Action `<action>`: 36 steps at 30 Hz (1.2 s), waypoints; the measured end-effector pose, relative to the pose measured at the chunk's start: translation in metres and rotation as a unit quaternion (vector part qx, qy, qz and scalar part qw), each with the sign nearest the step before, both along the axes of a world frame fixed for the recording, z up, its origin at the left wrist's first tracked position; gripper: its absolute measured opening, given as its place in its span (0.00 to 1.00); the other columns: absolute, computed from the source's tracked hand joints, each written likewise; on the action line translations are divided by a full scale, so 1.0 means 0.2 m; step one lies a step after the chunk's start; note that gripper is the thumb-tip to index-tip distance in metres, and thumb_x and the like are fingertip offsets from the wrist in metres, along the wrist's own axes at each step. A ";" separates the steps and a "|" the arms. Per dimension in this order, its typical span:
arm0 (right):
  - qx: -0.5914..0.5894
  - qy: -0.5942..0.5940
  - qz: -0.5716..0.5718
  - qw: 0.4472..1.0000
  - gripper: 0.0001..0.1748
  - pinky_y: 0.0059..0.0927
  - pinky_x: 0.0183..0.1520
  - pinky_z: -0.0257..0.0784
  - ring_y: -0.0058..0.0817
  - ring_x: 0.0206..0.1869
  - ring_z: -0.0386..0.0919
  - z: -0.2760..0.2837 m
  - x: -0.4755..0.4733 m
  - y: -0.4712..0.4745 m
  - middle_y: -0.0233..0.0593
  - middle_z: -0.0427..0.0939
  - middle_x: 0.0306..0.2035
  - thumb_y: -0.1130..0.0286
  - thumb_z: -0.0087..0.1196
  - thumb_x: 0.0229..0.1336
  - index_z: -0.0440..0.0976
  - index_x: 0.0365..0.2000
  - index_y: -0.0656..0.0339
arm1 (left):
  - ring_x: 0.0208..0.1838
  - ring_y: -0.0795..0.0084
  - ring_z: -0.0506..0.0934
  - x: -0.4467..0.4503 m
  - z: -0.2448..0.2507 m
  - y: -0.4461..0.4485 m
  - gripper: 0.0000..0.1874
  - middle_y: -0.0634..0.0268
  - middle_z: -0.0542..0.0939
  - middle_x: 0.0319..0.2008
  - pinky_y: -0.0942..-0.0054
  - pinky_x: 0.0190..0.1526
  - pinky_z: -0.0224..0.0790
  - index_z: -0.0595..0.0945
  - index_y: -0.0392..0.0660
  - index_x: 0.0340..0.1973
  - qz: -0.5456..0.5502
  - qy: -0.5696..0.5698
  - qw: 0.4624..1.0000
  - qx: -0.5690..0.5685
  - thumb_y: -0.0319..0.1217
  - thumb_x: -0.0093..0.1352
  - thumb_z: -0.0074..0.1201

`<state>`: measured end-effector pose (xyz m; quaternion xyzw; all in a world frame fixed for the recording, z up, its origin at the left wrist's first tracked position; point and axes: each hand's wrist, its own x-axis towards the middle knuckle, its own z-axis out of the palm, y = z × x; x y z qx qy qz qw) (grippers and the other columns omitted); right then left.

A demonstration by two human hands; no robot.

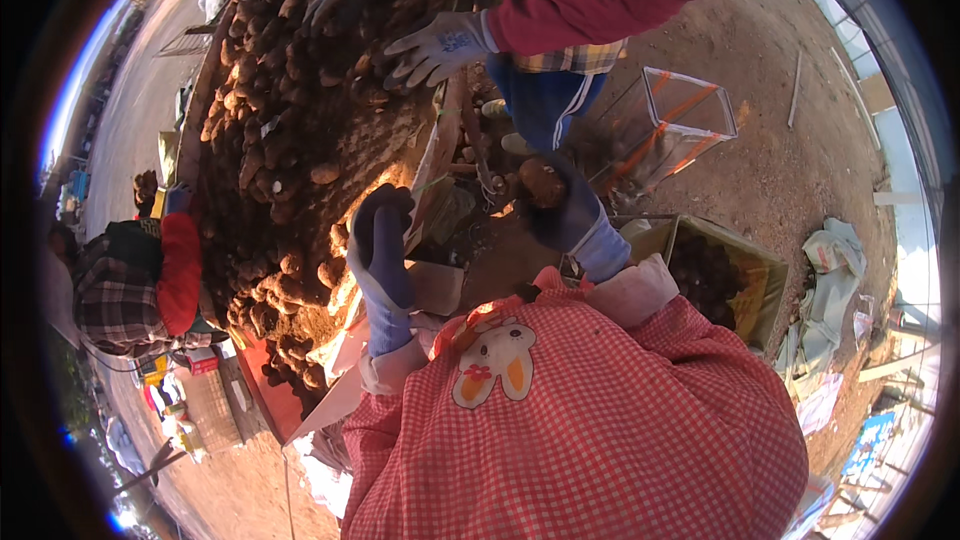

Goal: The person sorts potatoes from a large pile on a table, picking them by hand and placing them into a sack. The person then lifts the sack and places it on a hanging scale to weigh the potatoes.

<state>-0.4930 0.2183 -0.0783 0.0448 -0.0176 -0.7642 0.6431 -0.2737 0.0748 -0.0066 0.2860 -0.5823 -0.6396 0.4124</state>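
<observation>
My right hand, in a dark-coated glove with a blue cuff, grips a large brown tuber over the ground beside the sorting table. My left hand, gloved the same way, hovers by the near side of the table. Its fingers look curled, and whether anything is in them is hidden. Many soil-covered tubers lie heaped on the table, whose wooden side board runs just beyond my left hand. One tuber sits apart on the table's darker surface.
A co-worker's gloved hand rests over the far tubers. Another person with a red sleeve works at the left side. To my right stands an open lined container with dark tubers inside. Beyond it are a frame with orange strips and crumpled sacks.
</observation>
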 end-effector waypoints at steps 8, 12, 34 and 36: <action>0.429 0.283 -0.286 0.809 0.19 0.38 0.49 0.79 0.39 0.43 0.83 -0.25 -0.28 1.10 0.38 0.84 0.43 0.53 0.56 0.67 0.79 0.50 0.52 | 0.49 0.75 0.79 0.21 -0.20 -0.08 0.14 0.61 0.84 0.48 0.75 0.53 0.72 0.82 0.32 0.53 0.149 -0.220 0.958 -0.107 0.28 0.78 0.52; 0.665 0.600 -0.214 0.390 0.20 0.34 0.52 0.77 0.34 0.47 0.82 -0.37 -0.40 1.45 0.40 0.83 0.46 0.57 0.52 0.72 0.78 0.53 0.60 | 0.36 0.79 0.79 0.16 -0.24 -0.08 0.10 0.67 0.85 0.34 0.77 0.41 0.73 0.84 0.35 0.47 0.142 -0.208 0.952 -0.175 0.28 0.76 0.58; 0.054 0.934 0.152 0.319 0.41 0.35 0.65 0.70 0.37 0.62 0.77 0.36 0.36 -1.06 0.51 0.77 0.61 0.50 0.59 0.66 0.63 0.69 0.68 | 0.46 0.52 0.81 1.45 -0.25 0.18 0.10 0.54 0.84 0.40 0.61 0.50 0.74 0.85 0.43 0.44 0.468 -0.436 0.739 -0.212 0.26 0.67 0.62; 0.075 0.942 0.191 0.264 0.48 0.37 0.66 0.69 0.43 0.61 0.76 0.27 0.55 -1.11 0.55 0.75 0.63 0.47 0.63 0.61 0.58 0.73 0.61 | 0.50 0.51 0.81 1.60 -0.26 0.21 0.13 0.55 0.84 0.45 0.58 0.53 0.73 0.84 0.44 0.46 0.434 -0.478 0.727 -0.234 0.26 0.65 0.63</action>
